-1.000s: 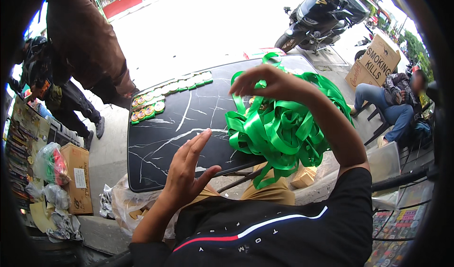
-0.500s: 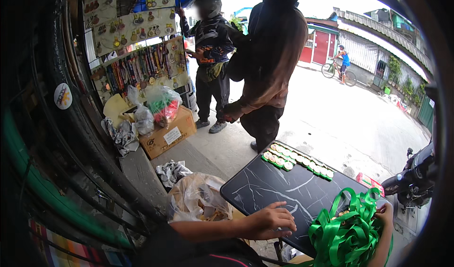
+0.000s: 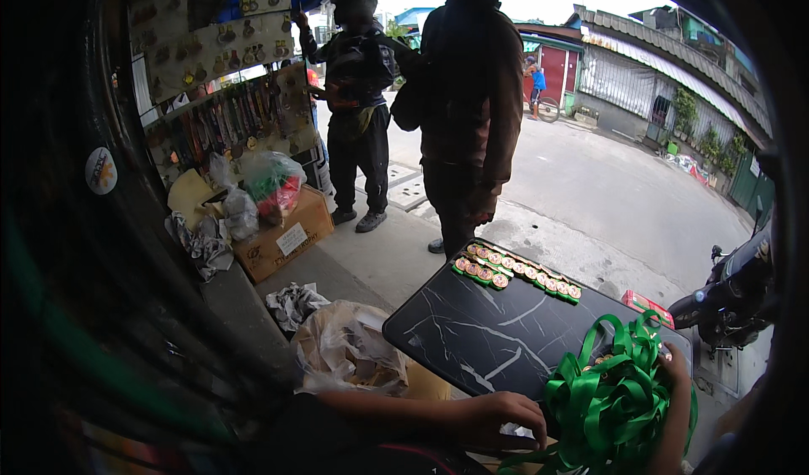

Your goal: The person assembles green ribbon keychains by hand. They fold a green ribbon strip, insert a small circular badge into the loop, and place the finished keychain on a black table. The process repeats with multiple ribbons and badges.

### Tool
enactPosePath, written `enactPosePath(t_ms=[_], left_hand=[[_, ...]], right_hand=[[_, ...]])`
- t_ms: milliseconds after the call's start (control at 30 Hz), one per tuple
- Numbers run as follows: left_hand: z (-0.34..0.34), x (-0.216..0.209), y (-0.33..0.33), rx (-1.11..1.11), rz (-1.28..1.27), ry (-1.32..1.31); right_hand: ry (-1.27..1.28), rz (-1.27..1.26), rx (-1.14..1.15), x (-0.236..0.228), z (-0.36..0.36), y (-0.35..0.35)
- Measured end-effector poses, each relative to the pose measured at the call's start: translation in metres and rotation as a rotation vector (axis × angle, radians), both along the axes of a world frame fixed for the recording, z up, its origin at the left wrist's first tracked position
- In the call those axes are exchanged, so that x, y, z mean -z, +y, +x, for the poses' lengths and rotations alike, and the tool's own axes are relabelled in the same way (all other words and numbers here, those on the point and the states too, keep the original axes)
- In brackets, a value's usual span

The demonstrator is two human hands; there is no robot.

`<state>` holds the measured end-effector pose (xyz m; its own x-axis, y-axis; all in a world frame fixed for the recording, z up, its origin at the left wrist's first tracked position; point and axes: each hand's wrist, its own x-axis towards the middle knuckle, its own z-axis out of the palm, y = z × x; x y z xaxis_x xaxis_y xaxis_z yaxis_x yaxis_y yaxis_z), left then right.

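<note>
Street-side, on the black marble-look table [image 3: 472, 328], my right hand [image 3: 674, 408] grips the green ribbon bundle [image 3: 611, 399] at its near corner; my left hand [image 3: 497, 416], fingers curled loosely, should steady loops before separating them.

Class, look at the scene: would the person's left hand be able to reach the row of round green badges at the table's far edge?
Probably yes. The left hand rests empty at the near edge of the black table, and only bare tabletop lies between it and the green badges.
</note>
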<state>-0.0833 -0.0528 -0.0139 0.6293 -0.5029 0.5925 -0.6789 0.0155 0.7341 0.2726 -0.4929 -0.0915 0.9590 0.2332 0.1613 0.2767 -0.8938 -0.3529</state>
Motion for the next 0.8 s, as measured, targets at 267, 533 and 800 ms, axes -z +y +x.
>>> enactPosePath(t_ms=[267,533,800], left_hand=[[-0.015,-0.002,0.027,-0.083,-0.047,0.189],[-0.023,-0.001,0.018,-0.042,-0.056,0.129],[0.002,-0.005,0.013,0.216,-0.324,0.570]], right_hand=[[-0.031,0.237,-0.030,0.011,-0.008,0.002],[0.035,0.302,-0.063,-0.017,0.022,-0.025],[-0.287,0.427,-0.402,-0.168,-0.074,0.072]])
